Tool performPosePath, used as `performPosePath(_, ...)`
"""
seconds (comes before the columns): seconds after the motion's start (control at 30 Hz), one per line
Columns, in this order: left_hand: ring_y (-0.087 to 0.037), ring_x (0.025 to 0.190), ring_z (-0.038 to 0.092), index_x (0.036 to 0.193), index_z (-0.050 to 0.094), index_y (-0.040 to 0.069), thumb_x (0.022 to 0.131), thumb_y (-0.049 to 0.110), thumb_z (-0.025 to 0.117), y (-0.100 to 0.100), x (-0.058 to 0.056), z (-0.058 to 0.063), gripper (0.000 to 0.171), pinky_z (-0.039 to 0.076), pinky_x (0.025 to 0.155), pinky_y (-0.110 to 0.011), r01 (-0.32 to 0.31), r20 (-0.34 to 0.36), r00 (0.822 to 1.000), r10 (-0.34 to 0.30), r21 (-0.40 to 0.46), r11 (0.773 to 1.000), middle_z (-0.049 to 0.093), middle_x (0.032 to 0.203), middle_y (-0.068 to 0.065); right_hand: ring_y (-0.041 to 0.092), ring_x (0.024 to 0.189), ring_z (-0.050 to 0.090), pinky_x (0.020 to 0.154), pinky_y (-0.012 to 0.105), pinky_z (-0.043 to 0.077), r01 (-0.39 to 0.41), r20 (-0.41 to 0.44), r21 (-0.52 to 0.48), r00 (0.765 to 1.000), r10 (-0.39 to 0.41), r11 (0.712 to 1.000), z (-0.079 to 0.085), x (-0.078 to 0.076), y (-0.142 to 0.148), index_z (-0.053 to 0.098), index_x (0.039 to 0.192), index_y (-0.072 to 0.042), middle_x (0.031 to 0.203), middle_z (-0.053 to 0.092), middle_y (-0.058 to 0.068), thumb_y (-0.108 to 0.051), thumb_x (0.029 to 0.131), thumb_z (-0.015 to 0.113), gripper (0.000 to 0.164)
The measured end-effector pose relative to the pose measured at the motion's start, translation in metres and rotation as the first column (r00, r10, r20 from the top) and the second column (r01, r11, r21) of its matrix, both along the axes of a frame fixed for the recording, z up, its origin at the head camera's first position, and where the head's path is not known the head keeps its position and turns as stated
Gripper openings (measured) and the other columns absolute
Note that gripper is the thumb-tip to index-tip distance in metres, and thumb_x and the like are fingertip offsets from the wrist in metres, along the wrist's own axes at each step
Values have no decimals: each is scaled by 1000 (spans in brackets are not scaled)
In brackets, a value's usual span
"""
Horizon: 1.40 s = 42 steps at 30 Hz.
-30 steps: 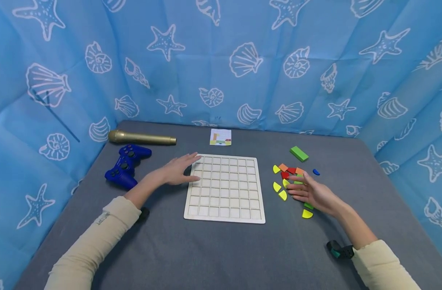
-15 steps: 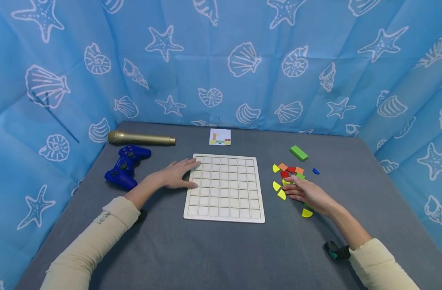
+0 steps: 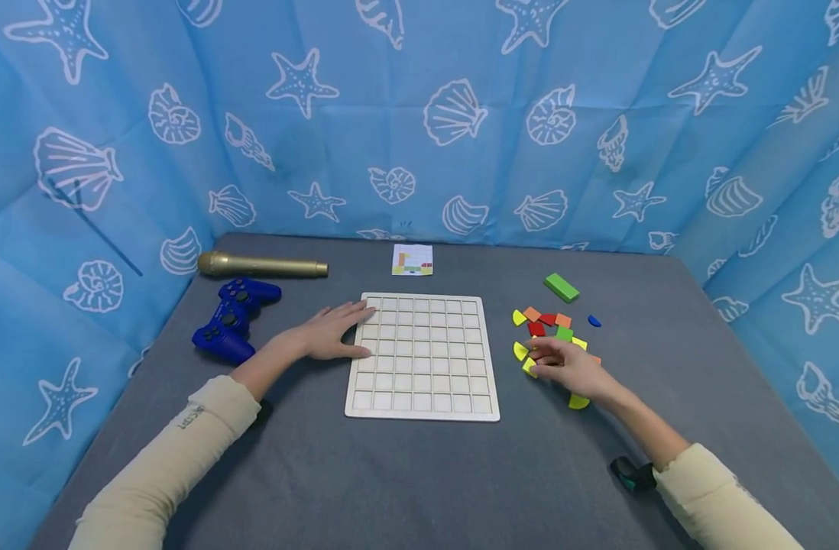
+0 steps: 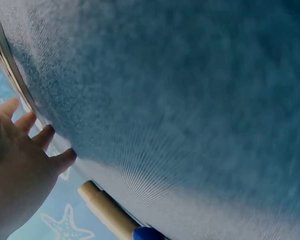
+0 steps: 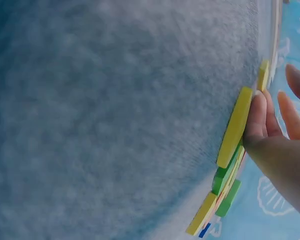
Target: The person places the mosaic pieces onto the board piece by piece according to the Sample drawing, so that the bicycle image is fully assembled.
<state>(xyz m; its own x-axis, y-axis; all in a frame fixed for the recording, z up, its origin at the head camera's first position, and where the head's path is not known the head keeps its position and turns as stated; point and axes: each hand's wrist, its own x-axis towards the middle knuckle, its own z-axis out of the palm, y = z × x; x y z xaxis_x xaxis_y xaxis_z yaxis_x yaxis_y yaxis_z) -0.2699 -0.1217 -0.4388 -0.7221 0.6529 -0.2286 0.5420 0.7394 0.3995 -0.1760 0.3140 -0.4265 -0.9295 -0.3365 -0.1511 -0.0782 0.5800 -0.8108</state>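
My left hand rests with spread fingers on the left edge of a white square board marked with a grid of shallow cells. To the right of the board, my right hand reaches down over a loose group of coloured wooden pieces. Its fingertips and thumb pinch a yellow quarter-circle piece at the group's near left. Another yellow quarter-circle lies just beyond the fingertips. Red, orange and green pieces lie around it, partly hidden by the hand.
A small picture card lies behind the board. At left are a gold microphone and a blue game controller. A long green block and a small blue piece lie behind the right hand. A patterned curtain surrounds the table.
My right hand has moved slightly left and down onto the pieces, and its fingers have closed in on a yellow quarter-circle. My left hand has settled onto the board's edge.
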Motion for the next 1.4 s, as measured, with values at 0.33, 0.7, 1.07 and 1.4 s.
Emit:
performPosePath(0.33, -35, 142, 9, 154, 17, 14, 91, 55, 56, 1, 1, 1, 85, 8, 108, -61, 0, -1, 1000, 0, -10, 1000, 10, 158, -14, 29, 95, 56, 78, 33, 50, -31, -205, 142, 977, 60, 989, -6, -2, -8, 57, 122, 8, 110, 61, 18, 4, 84, 69, 40)
performPosePath(0.7, -35, 142, 9, 154, 17, 14, 91, 54, 56, 1, 3, 3, 85, 8, 108, -61, -7, -3, 1000, 7, -18, 1000, 11, 158, -14, 25, 84, 54, 72, 28, 48, -16, -251, 148, 967, 53, 989, -8, -3, -9, 58, 120, 9, 100, 59, 14, 7, 81, 71, 41)
performPosePath(1.07, -37, 142, 4, 155, 17, 15, 90, 59, 54, 2, 1, 2, 87, 7, 107, -62, -26, -23, 999, 25, -65, 998, 8, 158, -11, 21, 77, 62, 64, 24, 51, 79, -251, 127, 967, -45, 989, -5, -6, -9, 66, 112, 2, 91, 63, 8, -5, 83, 74, 31)
performPosePath(1.4, -36, 143, 5, 155, 16, 16, 90, 61, 52, 1, 1, 0, 87, 7, 108, -61, -30, -30, 999, 27, -88, 996, 7, 159, -10, 24, 80, 61, 65, 29, 51, 67, -254, 138, 967, -30, 988, 12, -26, -25, 65, 117, 2, 96, 62, 11, -7, 87, 70, 32)
